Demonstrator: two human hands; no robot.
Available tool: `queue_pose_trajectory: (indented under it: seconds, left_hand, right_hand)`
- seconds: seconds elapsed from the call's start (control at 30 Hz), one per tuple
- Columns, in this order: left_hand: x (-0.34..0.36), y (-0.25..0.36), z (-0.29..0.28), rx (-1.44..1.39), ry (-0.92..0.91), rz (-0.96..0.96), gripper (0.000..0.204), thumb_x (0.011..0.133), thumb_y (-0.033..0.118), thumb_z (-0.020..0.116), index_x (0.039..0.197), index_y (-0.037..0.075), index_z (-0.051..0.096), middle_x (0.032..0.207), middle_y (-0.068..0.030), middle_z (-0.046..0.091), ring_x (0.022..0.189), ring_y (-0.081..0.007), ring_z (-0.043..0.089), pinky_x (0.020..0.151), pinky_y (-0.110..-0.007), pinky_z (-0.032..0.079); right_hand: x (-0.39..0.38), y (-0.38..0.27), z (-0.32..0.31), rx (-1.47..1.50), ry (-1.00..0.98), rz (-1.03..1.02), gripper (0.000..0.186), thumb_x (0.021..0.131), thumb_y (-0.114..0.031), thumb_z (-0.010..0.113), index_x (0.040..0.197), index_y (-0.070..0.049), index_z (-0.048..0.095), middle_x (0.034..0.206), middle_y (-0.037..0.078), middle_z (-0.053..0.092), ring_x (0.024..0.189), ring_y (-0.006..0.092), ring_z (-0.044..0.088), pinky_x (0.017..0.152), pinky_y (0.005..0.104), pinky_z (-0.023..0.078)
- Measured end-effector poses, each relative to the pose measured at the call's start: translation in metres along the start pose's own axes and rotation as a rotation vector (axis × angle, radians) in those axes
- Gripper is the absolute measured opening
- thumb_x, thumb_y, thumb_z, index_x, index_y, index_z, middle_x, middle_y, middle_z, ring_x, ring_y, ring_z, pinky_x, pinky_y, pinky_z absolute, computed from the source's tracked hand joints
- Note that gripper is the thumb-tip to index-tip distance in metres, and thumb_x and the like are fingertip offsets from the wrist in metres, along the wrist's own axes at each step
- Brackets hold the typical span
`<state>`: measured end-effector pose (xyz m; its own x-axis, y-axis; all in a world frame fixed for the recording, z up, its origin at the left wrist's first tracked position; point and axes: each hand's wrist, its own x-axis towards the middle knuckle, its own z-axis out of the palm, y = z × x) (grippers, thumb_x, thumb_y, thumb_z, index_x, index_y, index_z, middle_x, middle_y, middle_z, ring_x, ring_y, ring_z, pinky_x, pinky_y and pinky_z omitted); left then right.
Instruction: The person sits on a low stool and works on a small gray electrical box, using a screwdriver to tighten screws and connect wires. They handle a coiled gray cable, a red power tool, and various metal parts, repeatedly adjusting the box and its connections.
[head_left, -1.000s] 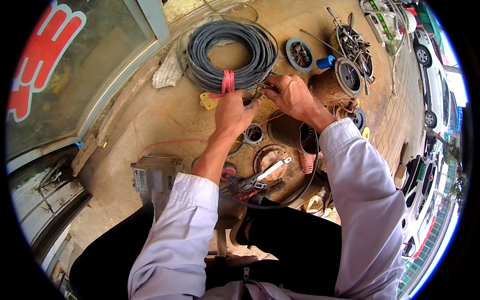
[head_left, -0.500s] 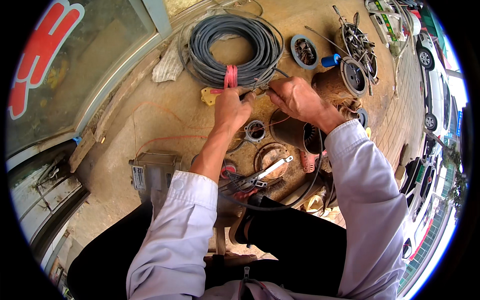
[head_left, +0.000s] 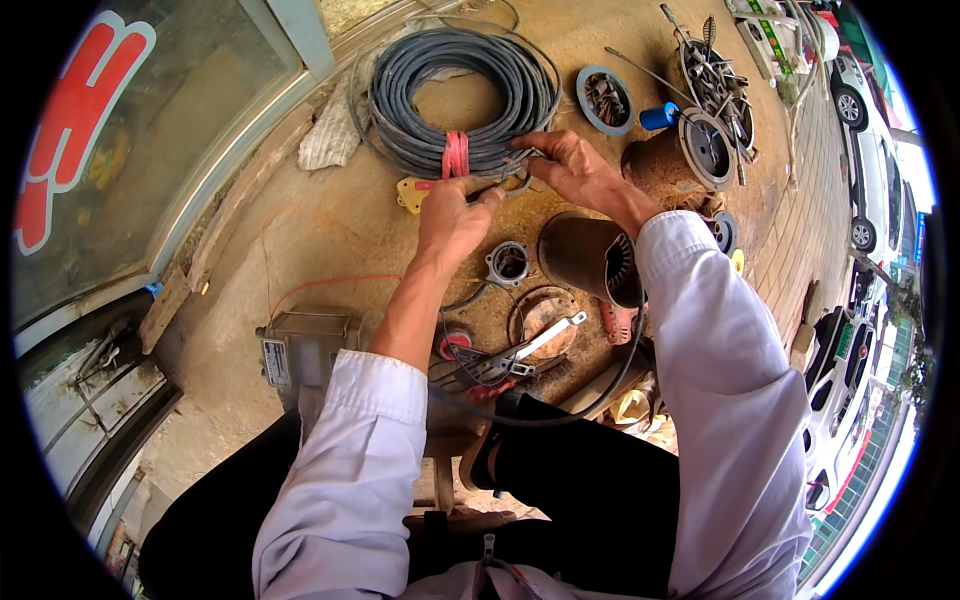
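A large coil of dark cable lies on the ground in front of me, bound with a red tie. At its near edge my left hand is closed, thumb and forefinger pinching a short dark stretch of cable. Just to the right, my right hand pinches thin wire ends between bent fingertips, over the coil's near right side. The fingers partly hide what they grip. A yellow piece sits beside my left hand, under the coil's edge.
Nearer me lie a motor housing, a metal ring, a red power tool and a grey box. Farther right stand a rusty cylinder, a dish of small parts and a basin of tools. A glass door borders the left.
My right hand has moved slightly away from me and left, its fingertips now up on the wire ends. The left hand stays nearly in place. The orange wire crossing below the hands shows less.
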<state>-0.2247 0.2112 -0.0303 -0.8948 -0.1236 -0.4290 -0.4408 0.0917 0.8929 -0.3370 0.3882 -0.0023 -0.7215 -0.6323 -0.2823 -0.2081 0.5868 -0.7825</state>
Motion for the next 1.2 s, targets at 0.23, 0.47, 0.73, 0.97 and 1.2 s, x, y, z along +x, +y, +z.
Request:
queue_pose_trajectory:
  seconds: [0.23,0.47,0.73,0.97,1.2]
  left_hand:
    - [0.004,-0.011,0.000,-0.107,-0.029,-0.017,0.023,0.092,0.011,0.072,0.109,-0.003,0.075,0.096,-0.0063,0.075,0.085,-0.0126,0.065,0.078,-0.029,0.051]
    - [0.005,-0.021,0.002,-0.053,-0.051,-0.031,0.023,0.092,0.012,0.073,0.110,-0.002,0.075,0.096,-0.0061,0.075,0.085,-0.0126,0.065,0.079,-0.029,0.051]
    - [-0.001,-0.023,-0.020,-0.308,-0.072,-0.321,0.027,0.091,0.031,0.075,0.098,0.005,0.073,0.086,-0.0008,0.070,0.067,-0.0045,0.053,0.055,-0.021,0.036]
    - [-0.001,0.013,-0.007,-0.875,-0.183,-0.494,0.023,0.098,0.035,0.069,0.104,0.013,0.066,0.085,0.0017,0.065,0.063,-0.0044,0.049,0.047,-0.019,0.027]
    - [0.007,-0.011,-0.001,-1.263,-0.281,-0.571,0.013,0.098,0.021,0.069,0.103,0.009,0.066,0.089,-0.0017,0.066,0.064,-0.0058,0.051,0.047,-0.017,0.031]
  right_hand:
    - [0.006,-0.014,-0.006,0.300,-0.167,0.289,0.025,0.101,-0.017,0.064,0.119,-0.001,0.068,0.079,0.002,0.067,0.061,0.0075,0.054,0.053,0.0255,0.042]
    - [0.011,-0.017,0.000,0.312,-0.160,0.316,0.014,0.096,-0.011,0.068,0.103,0.001,0.068,0.078,0.003,0.066,0.058,0.0090,0.053,0.050,0.0254,0.041]
    - [0.005,-0.021,-0.006,0.423,-0.057,0.412,0.008,0.087,0.000,0.071,0.096,-0.001,0.071,0.078,0.004,0.067,0.058,0.0076,0.055,0.047,0.0222,0.039]
    - [0.004,-0.034,0.005,0.678,-0.045,0.440,0.010,0.088,0.002,0.071,0.098,-0.001,0.071,0.078,0.003,0.067,0.059,0.0079,0.057,0.046,0.0208,0.037]
    - [0.004,-0.031,0.009,0.690,0.016,0.404,0.011,0.090,0.000,0.070,0.100,-0.003,0.071,0.080,0.002,0.069,0.061,0.0079,0.059,0.046,0.0205,0.037]
